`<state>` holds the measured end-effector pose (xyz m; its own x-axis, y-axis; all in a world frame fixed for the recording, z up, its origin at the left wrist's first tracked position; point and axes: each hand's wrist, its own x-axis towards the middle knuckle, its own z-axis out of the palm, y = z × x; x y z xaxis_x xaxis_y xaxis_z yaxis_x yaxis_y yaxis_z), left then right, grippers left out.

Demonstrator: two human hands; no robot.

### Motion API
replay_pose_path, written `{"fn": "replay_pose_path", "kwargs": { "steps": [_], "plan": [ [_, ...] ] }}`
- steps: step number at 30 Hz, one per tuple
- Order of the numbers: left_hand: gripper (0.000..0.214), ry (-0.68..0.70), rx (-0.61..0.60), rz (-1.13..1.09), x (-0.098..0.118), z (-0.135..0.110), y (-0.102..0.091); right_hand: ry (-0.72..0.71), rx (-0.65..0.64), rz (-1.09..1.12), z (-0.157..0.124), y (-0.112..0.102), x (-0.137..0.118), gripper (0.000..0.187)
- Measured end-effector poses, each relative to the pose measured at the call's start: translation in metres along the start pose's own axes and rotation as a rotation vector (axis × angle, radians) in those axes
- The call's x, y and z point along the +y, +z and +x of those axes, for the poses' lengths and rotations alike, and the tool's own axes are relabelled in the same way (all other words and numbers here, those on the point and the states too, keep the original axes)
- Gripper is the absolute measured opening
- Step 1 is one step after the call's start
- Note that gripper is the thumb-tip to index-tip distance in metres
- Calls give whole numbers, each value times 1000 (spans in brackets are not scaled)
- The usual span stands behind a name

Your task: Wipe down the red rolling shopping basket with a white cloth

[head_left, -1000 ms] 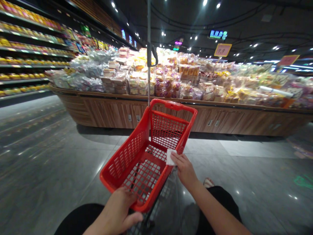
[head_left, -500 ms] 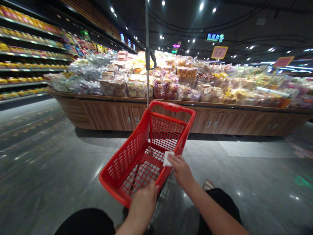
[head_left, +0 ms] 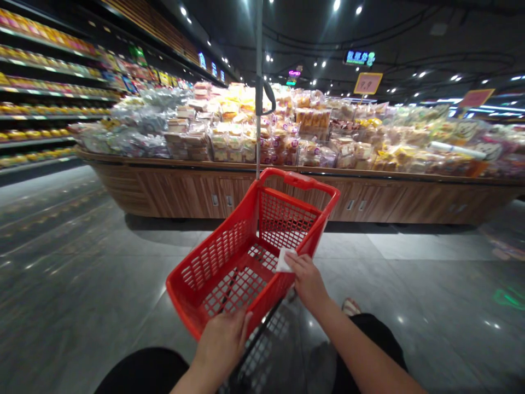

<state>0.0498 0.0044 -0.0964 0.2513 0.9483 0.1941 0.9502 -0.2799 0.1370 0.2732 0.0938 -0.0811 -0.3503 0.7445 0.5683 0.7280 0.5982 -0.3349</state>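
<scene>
A red plastic shopping cart (head_left: 205, 260) with lattice sides and floor stands turned at an angle before me, nothing lying in its basket. My left hand (head_left: 223, 336) is closed over the near rim at the cart's front corner, fingers curled inside and partly hidden. Further along the same side, my right hand (head_left: 307, 279) pinches a folded white wipe (head_left: 285, 260), perhaps a tissue, and presses it over the rim. The red handle (head_left: 301, 179) is at the far end, beside a thin grey pole (head_left: 258, 139) with a dark strap loop.
A wood-panelled display counter (head_left: 180, 189) piled with bagged baked goods (head_left: 279, 139) runs across behind the cart. Stocked shelves (head_left: 45, 85) line the left. Grey tiled floor (head_left: 369, 273) surrounds me, and my knees (head_left: 143, 372) show at the bottom.
The cart has swung slightly, its handle end and pole shifting right. My left hand has slid left along with the rim; my right hand with the wipe has moved slightly right and up.
</scene>
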Motion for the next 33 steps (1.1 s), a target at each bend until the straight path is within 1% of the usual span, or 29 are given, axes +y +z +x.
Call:
{"fn": "replay_pose_path", "kwargs": {
  "steps": [1,3,7,9,11,15,17,19,22,24,25,27,31,33],
  "plan": [
    [39,-6,5,1,-2,0,1,26,20,-26,3,0,3,56],
    [38,-35,13,-16,-3,0,3,42,32,-53,2,2,-1,57],
    [37,-58,56,-87,-4,0,4,-63,-40,-32,-17,11,-24,62],
    [37,-59,82,-117,-5,-2,2,-101,-72,-21,-23,10,-27,63],
    [37,-62,90,-127,-7,-3,1,-84,-67,-17,-21,3,-18,65],
    [39,-49,54,-88,-12,-4,3,57,46,-81,-7,-14,10,66],
    [40,-35,54,-64,-16,-4,5,102,82,-122,-5,-14,12,64],
    [40,-10,85,-46,-19,-4,8,92,72,-133,-8,-7,3,64],
    [40,36,150,-18,-25,-4,11,26,2,-125,-18,6,-18,66],
    [40,61,186,-3,-28,-4,12,-5,-39,-118,-22,8,-25,66],
    [41,69,200,3,-30,-5,13,-8,-45,-112,-22,7,-24,66],
    [41,83,221,7,-35,-7,13,15,-22,-110,-16,-2,-14,65],
    [40,141,204,-34,-48,-9,14,132,110,-176,3,-23,17,65],
    [39,152,185,-67,-55,-9,13,154,136,-205,7,-26,21,65]
  ]
}}
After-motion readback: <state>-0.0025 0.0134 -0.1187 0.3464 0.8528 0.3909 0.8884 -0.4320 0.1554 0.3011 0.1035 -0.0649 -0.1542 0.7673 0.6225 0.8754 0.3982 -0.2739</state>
